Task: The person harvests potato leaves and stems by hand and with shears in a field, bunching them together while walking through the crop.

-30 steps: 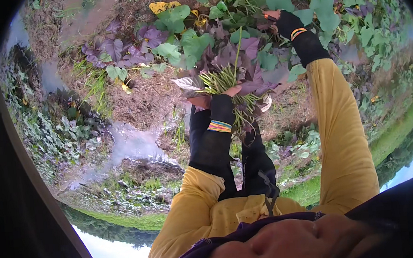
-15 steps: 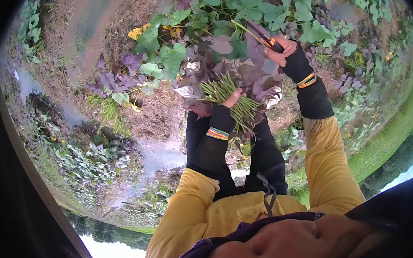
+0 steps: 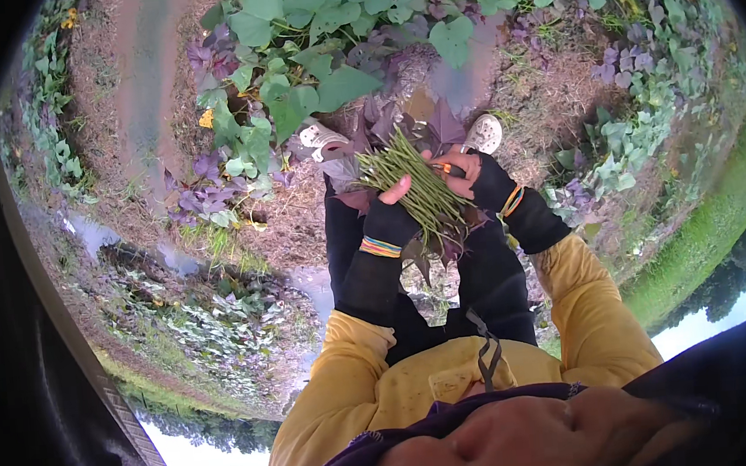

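Note:
My left hand, in a black fingerless sleeve with coloured bands at the wrist, is closed round a thick bundle of green leaf stalks. Purple leaves fan out beneath and around the bundle. Against its right side, my right hand grips orange-and-black snips, their blades mostly hidden. Whether a fresh stalk is also in those fingers I cannot tell. The bundle hangs above my knees, between the two hands.
Green vines with broad leaves spread over the ground ahead. Purple-leaved plants grow to the left, and more plants stand at the right. My white clogs rest on brown soil, one on each side of the bundle.
My right hand has come back from the vines at the upper right, with the snips, to the bundle. The bundle stays in my left hand. The view has shifted, and both clogs show more plainly.

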Tool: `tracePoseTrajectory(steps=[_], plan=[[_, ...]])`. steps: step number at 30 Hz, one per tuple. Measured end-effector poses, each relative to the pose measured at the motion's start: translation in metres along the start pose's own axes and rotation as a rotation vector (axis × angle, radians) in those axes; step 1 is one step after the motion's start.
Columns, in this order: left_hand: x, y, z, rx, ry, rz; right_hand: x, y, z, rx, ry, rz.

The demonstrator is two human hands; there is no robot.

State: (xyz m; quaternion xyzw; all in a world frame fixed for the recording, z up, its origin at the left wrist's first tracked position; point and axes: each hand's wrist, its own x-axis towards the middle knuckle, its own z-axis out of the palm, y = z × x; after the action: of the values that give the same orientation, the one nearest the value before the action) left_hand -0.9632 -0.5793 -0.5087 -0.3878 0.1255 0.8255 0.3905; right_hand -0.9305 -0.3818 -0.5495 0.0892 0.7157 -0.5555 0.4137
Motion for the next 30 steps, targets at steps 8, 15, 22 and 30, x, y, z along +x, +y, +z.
tracePoseTrajectory(steps=[8, 15, 22, 30], plan=[[0.006, -0.046, -0.024, 0.108, 0.155, -0.108, -0.046, 0.063, 0.041, 0.182, 0.193, -0.023], [0.055, -0.005, 0.025, 0.344, 0.135, -0.037, -0.059, 0.076, 0.018, 1.026, 1.091, 0.163], [0.125, 0.003, 0.163, 1.167, 0.173, 0.128, -0.074, 0.117, 0.05, 1.593, 1.302, 0.215], [0.236, -0.16, 0.25, 1.976, -0.246, 0.434, -0.132, 0.184, 0.057, 1.764, 1.419, 0.106]])
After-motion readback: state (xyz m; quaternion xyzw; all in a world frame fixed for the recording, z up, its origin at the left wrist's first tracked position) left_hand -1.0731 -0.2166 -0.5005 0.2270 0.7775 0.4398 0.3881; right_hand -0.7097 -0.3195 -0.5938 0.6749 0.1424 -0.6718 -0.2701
